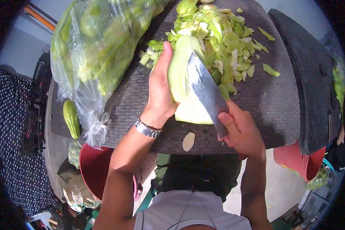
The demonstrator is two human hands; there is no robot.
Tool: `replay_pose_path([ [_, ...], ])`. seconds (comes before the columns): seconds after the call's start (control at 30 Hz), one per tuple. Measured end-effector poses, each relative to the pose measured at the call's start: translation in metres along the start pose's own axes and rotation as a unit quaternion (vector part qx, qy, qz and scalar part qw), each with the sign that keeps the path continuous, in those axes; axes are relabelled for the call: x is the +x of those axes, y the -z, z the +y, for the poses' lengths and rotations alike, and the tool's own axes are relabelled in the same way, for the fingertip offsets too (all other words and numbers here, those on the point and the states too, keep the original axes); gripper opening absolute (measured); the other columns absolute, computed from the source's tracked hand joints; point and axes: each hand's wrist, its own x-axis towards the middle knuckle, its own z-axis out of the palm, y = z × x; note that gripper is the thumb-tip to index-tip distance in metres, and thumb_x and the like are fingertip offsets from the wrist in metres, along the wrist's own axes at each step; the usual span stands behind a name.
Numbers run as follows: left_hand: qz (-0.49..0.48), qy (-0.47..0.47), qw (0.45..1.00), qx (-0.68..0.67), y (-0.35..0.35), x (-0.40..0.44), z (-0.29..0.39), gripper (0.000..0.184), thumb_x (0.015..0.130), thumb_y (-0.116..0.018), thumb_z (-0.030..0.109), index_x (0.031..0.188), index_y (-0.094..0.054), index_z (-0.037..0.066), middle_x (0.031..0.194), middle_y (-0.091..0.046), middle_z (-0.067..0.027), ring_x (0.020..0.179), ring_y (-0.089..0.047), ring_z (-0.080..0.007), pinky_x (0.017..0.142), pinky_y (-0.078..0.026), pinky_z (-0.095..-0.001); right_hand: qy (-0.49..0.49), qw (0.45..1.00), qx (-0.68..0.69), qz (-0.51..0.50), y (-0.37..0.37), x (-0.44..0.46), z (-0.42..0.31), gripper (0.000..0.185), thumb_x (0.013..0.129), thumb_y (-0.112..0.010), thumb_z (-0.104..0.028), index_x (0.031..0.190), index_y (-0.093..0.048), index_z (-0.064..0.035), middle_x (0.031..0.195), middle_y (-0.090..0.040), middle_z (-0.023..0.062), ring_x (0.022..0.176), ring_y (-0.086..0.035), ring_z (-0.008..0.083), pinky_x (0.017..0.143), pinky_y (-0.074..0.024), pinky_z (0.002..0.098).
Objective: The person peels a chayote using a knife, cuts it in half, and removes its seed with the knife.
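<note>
My left hand (pixel 161 86) is wrapped along the left side of a large, peeled, pale-green fruit (pixel 176 73) that looks like a green papaya, its thumb pointing up. A broad white surface (pixel 193 113) shows at the near end; whether it is part of the same fruit I cannot tell. In my right hand (pixel 239 128) is a kitchen knife (pixel 205 90), its wide blade slanting up and left across the fruit's right side. The fingers hide the knife's handle. A heap of green peelings (pixel 230 46) lies just beyond the fruit and the blade.
At the left lies a knotted clear plastic bag (pixel 103 50) full of green produce, with a small ridged green fruit (pixel 71 119) beside it. One pale slice (pixel 188 141) sits near the front edge of the dark textured tabletop (pixel 268 111). Red buckets (pixel 96 165) stand below on both sides.
</note>
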Motion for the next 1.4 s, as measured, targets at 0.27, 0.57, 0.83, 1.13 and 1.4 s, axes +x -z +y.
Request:
replay_pose_path([
  [0.27,0.002,-0.011,0.997,-0.078,0.002,0.000,0.006,0.059,0.103,-0.049,0.056,0.129,-0.063,0.004,0.117,-0.072,-0.0108,0.101,-0.073,-0.0228,0.089,-0.060,-0.0381,0.042,0.983,0.032,0.175,-0.035,-0.008,-0.012,0.028,0.110,-0.050,-0.028,0.100,-0.056,-0.0032,0.064,-0.063,0.0054,0.046,-0.054,0.0090,0.044,-0.0406,0.0263],
  [0.57,-0.001,-0.043,0.996,-0.078,0.002,-0.003,0.006,0.055,0.102,-0.054,0.051,0.130,-0.064,0.004,0.123,-0.072,-0.0108,0.107,-0.072,-0.0237,0.093,-0.059,-0.0393,0.048,0.981,-0.051,0.182,-0.043,-0.010,-0.015,0.023,0.108,-0.053,-0.023,0.112,-0.056,-0.0008,0.075,-0.067,0.0137,0.061,-0.070,0.0237,0.054,-0.0526,0.0371],
  [0.83,0.014,-0.031,0.997,-0.070,0.003,-0.002,0.006,0.053,0.102,-0.055,0.048,0.127,-0.064,0.002,0.115,-0.073,-0.0114,0.098,-0.074,-0.0229,0.086,-0.061,-0.0369,0.051,0.987,-0.047,0.142,-0.041,-0.007,-0.003,0.030,0.109,-0.050,-0.025,0.123,-0.058,0.0002,0.069,-0.065,0.0090,0.056,-0.067,0.0178,0.051,-0.0511,0.0321],
  [1.13,0.013,0.012,0.998,-0.060,0.002,-0.002,0.003,0.050,0.102,-0.056,0.046,0.122,-0.065,0.001,0.104,-0.074,-0.0114,0.087,-0.074,-0.0201,0.079,-0.061,-0.0335,0.010,0.993,-0.024,0.114,-0.038,-0.009,-0.007,0.036,0.106,-0.054,-0.020,0.133,-0.052,0.0026,0.081,-0.071,0.0242,0.068,-0.075,0.0350,0.063,-0.0593,0.0442],
  [1.4,0.006,0.039,0.998,-0.046,0.002,0.000,0.006,0.048,0.102,-0.057,0.046,0.117,-0.067,0.001,0.099,-0.075,-0.0106,0.082,-0.074,-0.0198,0.073,-0.061,-0.0327,-0.001,0.998,-0.029,0.053,-0.018,-0.010,-0.009,0.035,0.105,-0.055,-0.019,0.133,-0.053,0.0013,0.083,-0.071,0.0237,0.070,-0.075,0.0347,0.062,-0.0596,0.0423],
])
